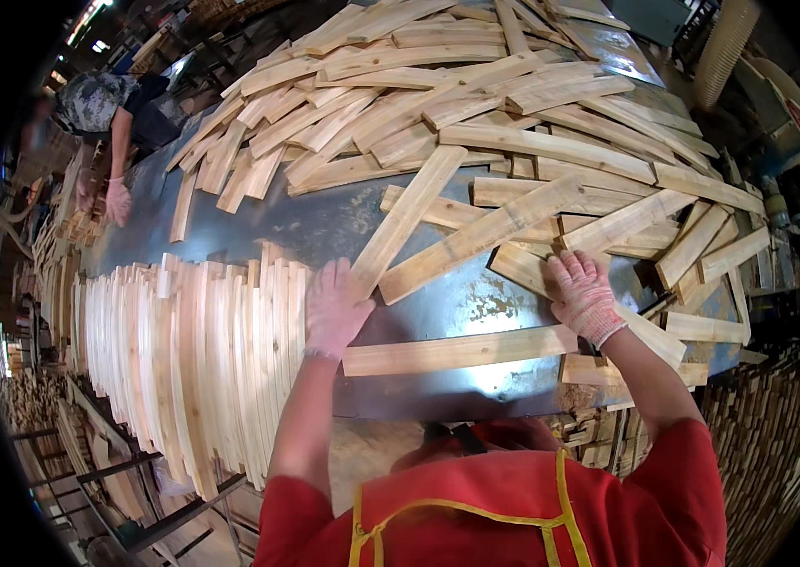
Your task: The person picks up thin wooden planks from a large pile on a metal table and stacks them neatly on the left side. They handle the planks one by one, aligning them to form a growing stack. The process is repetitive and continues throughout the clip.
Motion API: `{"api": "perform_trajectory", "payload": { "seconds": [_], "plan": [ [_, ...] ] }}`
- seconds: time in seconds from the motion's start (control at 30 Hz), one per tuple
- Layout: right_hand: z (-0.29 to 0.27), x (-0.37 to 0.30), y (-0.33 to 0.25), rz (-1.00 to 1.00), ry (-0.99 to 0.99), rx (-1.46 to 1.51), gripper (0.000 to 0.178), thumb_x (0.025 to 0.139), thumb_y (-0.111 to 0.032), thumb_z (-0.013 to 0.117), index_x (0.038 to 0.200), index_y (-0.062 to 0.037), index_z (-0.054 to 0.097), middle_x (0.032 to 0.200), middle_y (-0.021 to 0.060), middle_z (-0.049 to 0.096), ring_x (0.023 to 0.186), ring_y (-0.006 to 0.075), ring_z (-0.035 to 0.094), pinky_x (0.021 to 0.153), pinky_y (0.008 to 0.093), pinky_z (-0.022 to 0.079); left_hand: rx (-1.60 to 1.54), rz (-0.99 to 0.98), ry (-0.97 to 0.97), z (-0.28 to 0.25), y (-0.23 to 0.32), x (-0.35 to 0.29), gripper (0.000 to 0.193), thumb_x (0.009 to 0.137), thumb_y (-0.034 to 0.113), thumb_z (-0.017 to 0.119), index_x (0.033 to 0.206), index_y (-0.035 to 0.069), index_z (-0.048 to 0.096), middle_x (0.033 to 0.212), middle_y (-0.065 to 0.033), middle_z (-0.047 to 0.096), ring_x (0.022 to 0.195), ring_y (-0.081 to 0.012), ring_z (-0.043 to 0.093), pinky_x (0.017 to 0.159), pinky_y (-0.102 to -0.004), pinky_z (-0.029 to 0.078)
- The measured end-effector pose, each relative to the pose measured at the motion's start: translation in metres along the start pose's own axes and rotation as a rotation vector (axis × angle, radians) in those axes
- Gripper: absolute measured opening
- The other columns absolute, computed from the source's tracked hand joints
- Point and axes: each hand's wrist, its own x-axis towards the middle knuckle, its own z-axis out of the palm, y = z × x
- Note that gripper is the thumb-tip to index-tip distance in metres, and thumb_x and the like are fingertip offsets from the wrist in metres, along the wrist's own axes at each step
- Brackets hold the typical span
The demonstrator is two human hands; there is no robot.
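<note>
Left hand flat against stacked slats; right hand open on loose slat

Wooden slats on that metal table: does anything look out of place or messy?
The slats across the far side of the table lie jumbled, crossing at all angles, unlike the neat stack set on edge beside the left hand. The table's surface is scuffed and patchy near the right hand. No slat looks broken.

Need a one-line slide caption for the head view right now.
Gloved left hand rests beside upright slat row; right hand touches loose wood slats on metal table.
</note>
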Motion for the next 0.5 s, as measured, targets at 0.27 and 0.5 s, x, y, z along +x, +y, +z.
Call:
{"api": "perform_trajectory", "payload": {
  "seconds": [0.27, 0.5],
  "plan": [
    [0.007, 0.016, 0.009, -0.101, -0.003, -0.039, 0.078, 0.078, -0.039, 0.081, 0.149, -0.0189, 0.055, 0.151, 0.0101, 0.056, 0.15, 0.0383, 0.044, 0.123, 0.0565, 0.029, 0.021, -0.303, -0.368, -0.039, 0.034, 0.013, 0.089, 0.087, 0.035, 0.075, 0.164, 0.006, 0.041, 0.137, -0.0202, 0.067, 0.126, -0.0343, 0.066, 0.109, -0.0454, 0.052],
    [0.023, -0.039, -0.126, -0.521, -0.012, 0.236, 0.058, 0.085, -0.024, 0.072, 0.141, -0.0159, 0.059, 0.137, 0.0092, 0.063, 0.132, 0.0333, 0.058, 0.107, 0.054, 0.045, -0.452, -0.295, -0.087, -0.051, -0.013, -0.163, 0.06, 0.085, 0.019, 0.071, 0.141, -0.002, 0.063, 0.134, -0.0231, 0.069, 0.123, -0.0429, 0.064, 0.109, -0.0468, 0.05]
  ]
}}
